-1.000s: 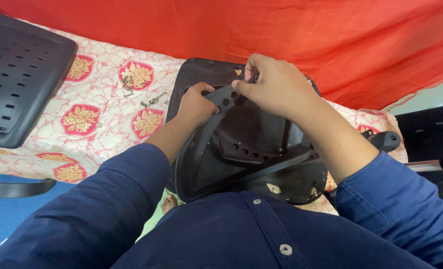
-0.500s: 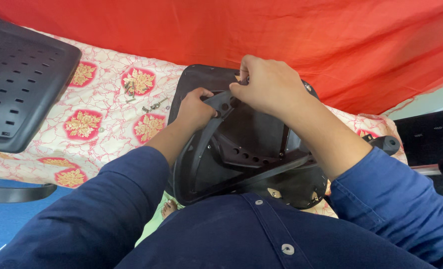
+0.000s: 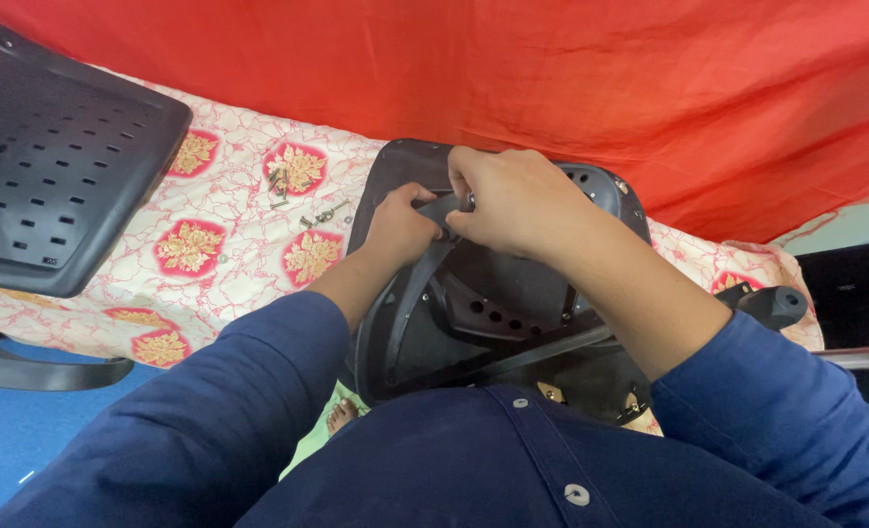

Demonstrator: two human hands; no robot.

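Now, largest to smallest, as seen from beside the seated person:

Backdrop: a red cloth [image 3: 591, 78] hangs behind everything, unchanged over the last second.

Bed: a cream sheet with red and gold flower patches [image 3: 210, 244] carries the parts; it keeps its place.

Spare panel: a black perforated chair panel [image 3: 53, 166] rests at the far left edge of the bed, untouched.

Chair seat: the black plastic seat shell [image 3: 498, 313] stands tilted against the person's lap, underside facing them. Compared with a second ago it looks little moved; the view has merely drifted.

Change: the right hand has slid a little leftward along the top rim, so both hands now meet at one spot. My reading is that the fitting work there continues.

Right hand [image 3: 518, 200]: arm reaches over the shell, wrist bent down, grip closed on a curved black bracket [image 3: 434, 220].

Left hand [image 3: 400, 225]: forearm comes up from below, grip closed on the same bracket, touching the right.

Screws [image 3: 303, 200]: small metal pieces lie loose on the sheet, just left of the shell.
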